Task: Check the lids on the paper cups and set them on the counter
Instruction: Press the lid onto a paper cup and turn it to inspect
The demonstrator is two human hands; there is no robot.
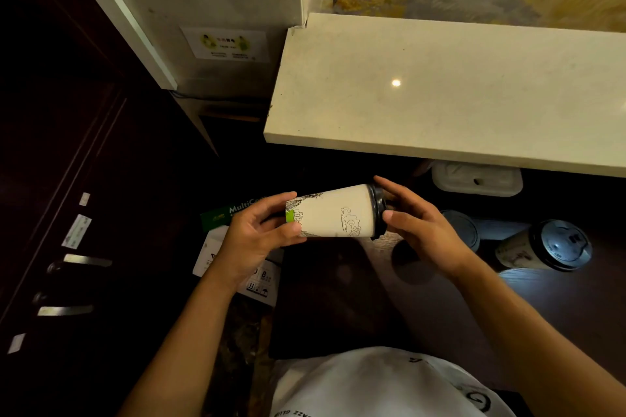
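Observation:
A white paper cup (333,211) with line drawings lies on its side in the air, below the counter's near edge. Its black lid (378,210) points right. My left hand (257,234) grips the cup's base end, thumb and fingers curled round it. My right hand (420,230) touches the lid's rim with thumb and fingertips, the fingers nearly straight. A second lidded paper cup (545,245) stands on the dark lower surface at the right. Another dark lid (462,228) shows just behind my right hand.
The pale stone counter (440,88) spans the upper right. Under its edge sits a white plastic container (477,179). A green and white box (223,213) lies on the floor at the left. Dark cabinet doors with metal handles (84,261) fill the left side.

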